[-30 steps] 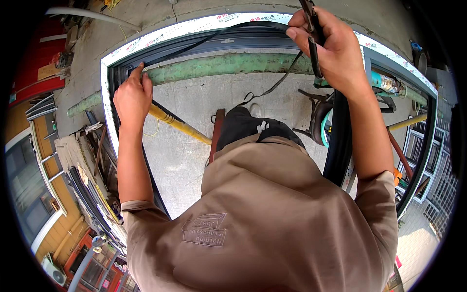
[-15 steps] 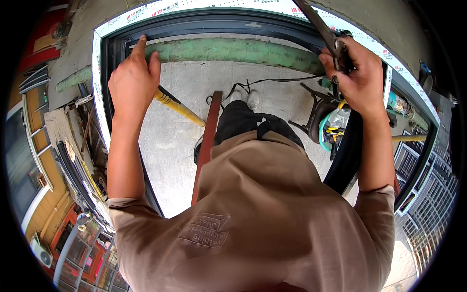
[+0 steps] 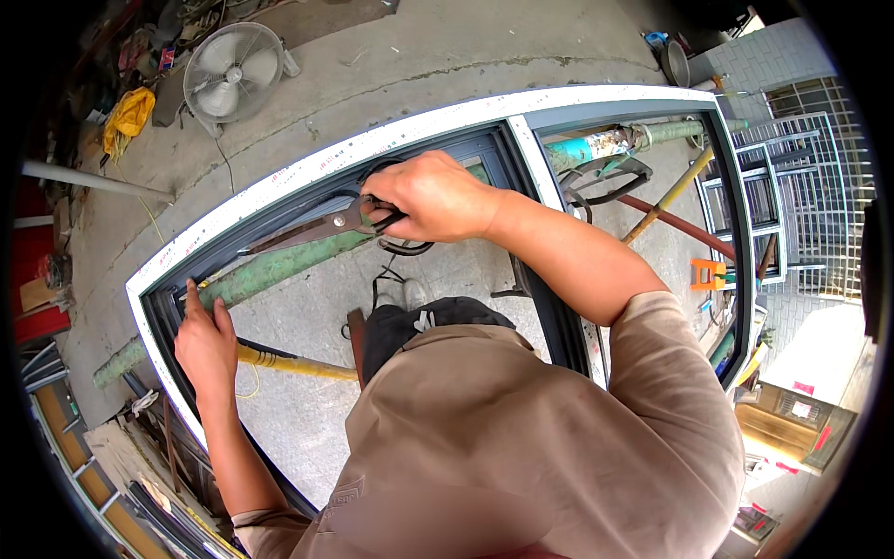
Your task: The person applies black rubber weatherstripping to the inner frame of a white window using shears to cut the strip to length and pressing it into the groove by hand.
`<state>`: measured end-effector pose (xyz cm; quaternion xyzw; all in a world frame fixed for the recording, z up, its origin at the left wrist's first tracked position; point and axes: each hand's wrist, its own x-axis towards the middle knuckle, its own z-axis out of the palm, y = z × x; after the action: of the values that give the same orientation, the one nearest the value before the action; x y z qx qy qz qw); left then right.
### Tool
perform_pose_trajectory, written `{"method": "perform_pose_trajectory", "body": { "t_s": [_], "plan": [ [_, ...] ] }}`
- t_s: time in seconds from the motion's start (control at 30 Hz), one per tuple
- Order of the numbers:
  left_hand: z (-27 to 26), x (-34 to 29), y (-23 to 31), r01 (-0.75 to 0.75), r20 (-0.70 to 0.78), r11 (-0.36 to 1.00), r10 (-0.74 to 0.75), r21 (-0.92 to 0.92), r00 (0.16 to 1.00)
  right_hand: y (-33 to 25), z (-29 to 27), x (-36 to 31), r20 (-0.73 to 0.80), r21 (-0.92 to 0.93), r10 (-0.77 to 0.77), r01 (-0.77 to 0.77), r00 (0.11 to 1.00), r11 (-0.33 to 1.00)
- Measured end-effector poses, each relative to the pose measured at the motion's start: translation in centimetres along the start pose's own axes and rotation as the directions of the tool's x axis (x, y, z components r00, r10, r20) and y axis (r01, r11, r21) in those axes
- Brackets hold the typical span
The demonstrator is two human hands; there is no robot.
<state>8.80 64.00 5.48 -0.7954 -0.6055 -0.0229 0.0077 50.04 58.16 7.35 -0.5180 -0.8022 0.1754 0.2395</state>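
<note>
My right hand (image 3: 433, 197) is wrapped round the dark handles of a pair of large scissors (image 3: 312, 230). Their long blades point left over the far side of a dark grey window frame (image 3: 207, 244) with white printed film on its outer faces. At the frame's far left corner, my left hand (image 3: 207, 349) rests with its index fingertip on the inner edge and its thumb apart. A green pipe (image 3: 270, 272) passes beneath the frame, just below the scissors. What else my right fingers may hold is hidden.
A yellow pole (image 3: 303, 363) and another yellow pole (image 3: 672, 194) lie under the frame. A fan (image 3: 233, 73) stands at the back left, near a yellow bag (image 3: 130, 119). An orange stool (image 3: 708, 274) and metal grilles (image 3: 799, 182) are on the right.
My right hand has swung leftward with the scissors, whose blades now point left toward the corner. My left fingertip stays at that corner. The view has turned and shows more of the frame's right side.
</note>
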Motion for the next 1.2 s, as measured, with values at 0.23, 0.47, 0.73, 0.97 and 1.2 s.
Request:
{"method": "perform_pose_trajectory", "body": {
  "t_s": [0.23, 0.47, 0.73, 0.97, 1.2],
  "plan": [
    [1.5, -0.3, -0.9, -0.007, -0.020, 0.999, 0.006, -0.040, 1.000, 0.2, -0.2, -0.4, 0.027, 0.049, 0.002, -0.003, 1.000, 0.999],
    [1.5, -0.6, -1.5, 0.021, -0.020, 0.998, -0.022, -0.055, 1.000, -0.9, -0.4, 0.6, 0.055, 0.017, 0.000, -0.001, 0.999, 1.000],
    [2.3, 0.2, -1.4, -0.029, -0.036, 0.999, 0.029, -0.013, 0.999, 0.2, 0.4, -0.1, 0.036, -0.008, 0.015, -0.015, 0.999, 1.000],
    [0.8, -0.3, -0.2, 0.019, -0.007, 0.998, -0.020, -0.052, 1.000, -0.2, 0.4, -0.2, 0.012, 0.016, 0.005, -0.005, 1.000, 1.000],
    [-0.8, -1.1, 1.9, -0.176, -0.159, 0.972, 0.151, -0.156, 0.976, -0.1, 0.5, -0.3, 0.002, 0.026, -0.005, 0.005, 1.000, 1.000]
  ]
}}
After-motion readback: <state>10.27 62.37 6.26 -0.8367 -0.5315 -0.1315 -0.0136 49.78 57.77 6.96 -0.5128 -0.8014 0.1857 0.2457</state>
